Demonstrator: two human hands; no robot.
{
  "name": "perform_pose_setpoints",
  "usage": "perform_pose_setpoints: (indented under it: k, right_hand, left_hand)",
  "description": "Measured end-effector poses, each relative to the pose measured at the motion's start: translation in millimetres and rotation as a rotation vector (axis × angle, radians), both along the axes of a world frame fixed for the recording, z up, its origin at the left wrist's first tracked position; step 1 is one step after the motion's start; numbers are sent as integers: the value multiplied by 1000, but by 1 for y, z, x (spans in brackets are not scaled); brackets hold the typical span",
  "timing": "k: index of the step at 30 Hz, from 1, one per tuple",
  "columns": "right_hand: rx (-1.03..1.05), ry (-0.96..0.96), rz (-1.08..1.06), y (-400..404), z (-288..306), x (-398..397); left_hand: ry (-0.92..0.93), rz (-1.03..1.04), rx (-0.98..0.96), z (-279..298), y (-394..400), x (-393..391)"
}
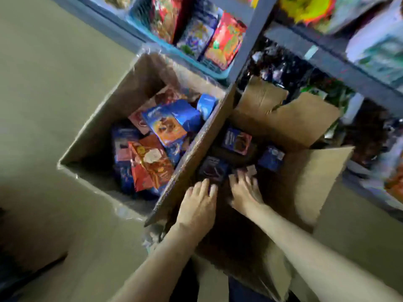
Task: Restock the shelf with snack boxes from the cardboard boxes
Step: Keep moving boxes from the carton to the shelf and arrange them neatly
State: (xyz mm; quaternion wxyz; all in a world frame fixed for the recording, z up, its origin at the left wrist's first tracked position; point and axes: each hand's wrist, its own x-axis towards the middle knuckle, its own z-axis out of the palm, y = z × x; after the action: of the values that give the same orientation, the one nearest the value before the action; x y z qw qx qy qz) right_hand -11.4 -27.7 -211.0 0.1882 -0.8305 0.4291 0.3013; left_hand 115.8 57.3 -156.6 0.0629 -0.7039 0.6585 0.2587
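Your left hand (199,198) and right hand (244,190) are both reaching down into the nearer cardboard box (305,182), backs up, side by side and just apart. Left hand: fingers spread and loosely bent, tips touching the near edge of a dark snack box (212,171) lying flat just beyond them; no closed grip is showing. Right hand: fingers spread and lying over dark contents; the blur is hiding whether they are holding anything, so that cannot be told.

Further from both hands, in the same cardboard box, a dark blue snack box (236,140) and a smaller blue box (271,159) are lying on the dim bottom.

Beyond and to the left of your left hand, a second cardboard box (91,136) is standing open, sharing a wall with the first. It is holding a jumble of snack boxes: a blue and orange one (170,125) tilted on top, a red and orange one (150,168) leaning nearer your left hand.

Far beyond both hands, the shelf (250,40) is carrying a teal basket (209,67) of bright packets (224,43).
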Motion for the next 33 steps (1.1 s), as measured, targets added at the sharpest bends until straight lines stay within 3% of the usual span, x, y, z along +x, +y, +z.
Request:
perform_pose_setpoints:
  k: [2, 4, 7, 9, 12, 14, 17, 22, 26, 29, 31, 33]
  right_hand:
    - [-68, 8, 38, -9, -63, 5]
    - [-160, -108, 51, -16, -118, 17]
    - [-103, -89, 39, -24, -187, 29]
    - [-145, -88, -44, -34, -199, 37]
    - [-6, -133, -4, -46, -181, 26]
    - [2, -185, -18, -62, -135, 12]
    - [12, -221, -86, -85, -30, -8]
    - [-51, -309, 36, -155, 190, -51]
    - [-169, -335, 158, -211, 355, -67]
    - [-303, -379, 185, -222, 470, -79]
    - [-405, -403, 228, -212, 543, -90]
    - [-480, -444, 257, -192, 613, -102]
  left_hand:
    - [6, 52, 88, -58, -16, -8]
    - [-28, 133, 148, -104, -30, -7]
    - [-12, 90, 210, -157, -37, -5]
    - [-3, 67, 250, -169, -36, -5]
    - [-25, 63, 294, -155, -35, -17]
    - [-12, 113, 293, -120, -47, -34]
    - [150, 271, 223, -36, -74, -59]
    - [246, 677, -25, 151, -160, -71]
    - [425, 783, -140, 293, -227, -62]
    - [906, 858, -150, 394, -253, -55]
    - [1254, 810, -8, 454, -244, -47]
    - [1452, 666, 170, 506, -224, -35]
